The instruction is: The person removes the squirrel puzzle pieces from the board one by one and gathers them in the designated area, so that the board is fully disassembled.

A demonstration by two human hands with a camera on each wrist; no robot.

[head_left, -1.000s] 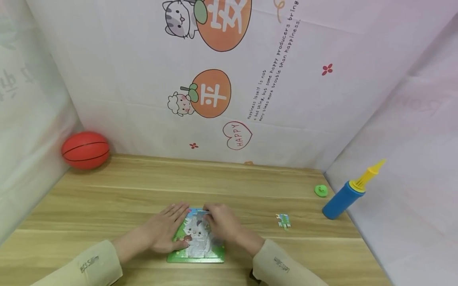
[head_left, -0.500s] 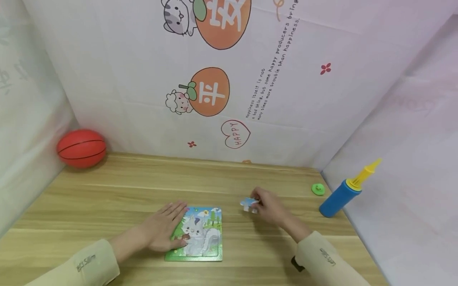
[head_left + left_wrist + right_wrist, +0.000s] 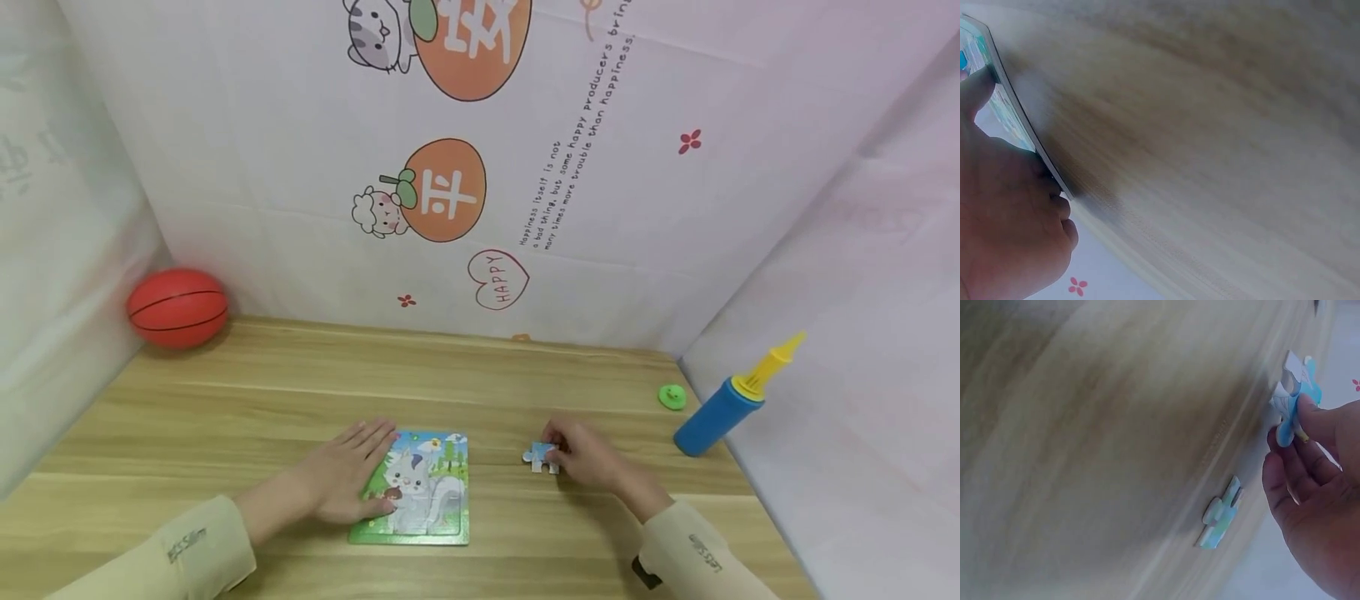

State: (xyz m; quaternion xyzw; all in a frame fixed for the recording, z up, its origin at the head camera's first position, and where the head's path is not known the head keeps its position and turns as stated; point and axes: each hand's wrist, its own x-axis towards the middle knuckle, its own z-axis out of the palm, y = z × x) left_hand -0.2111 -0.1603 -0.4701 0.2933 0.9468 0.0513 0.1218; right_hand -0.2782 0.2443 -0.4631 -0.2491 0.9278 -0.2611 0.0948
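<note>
Currently, a light-blue piece (image 3: pixel 542 455), right of the squirrel puzzle (image 3: pixel 426 493), is pinched in the right hand (image 3: pixel 588 455) between thumb and fingers. The left hand (image 3: pixel 343 482) rests on the puzzle's left side, fingers extended. A second piece (image 3: pixel 1220 515) lies on the desk (image 3: pixel 337 375); farther off are a green duck (image 3: pixel 672 397), blue pump (image 3: pixel 717 421) and red ball (image 3: pixel 177 309).

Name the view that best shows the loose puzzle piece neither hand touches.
Right wrist: the loose piece shows close and uncovered there. The head view shows none of it, likely hidden by the right hand; left wrist, none.
</note>
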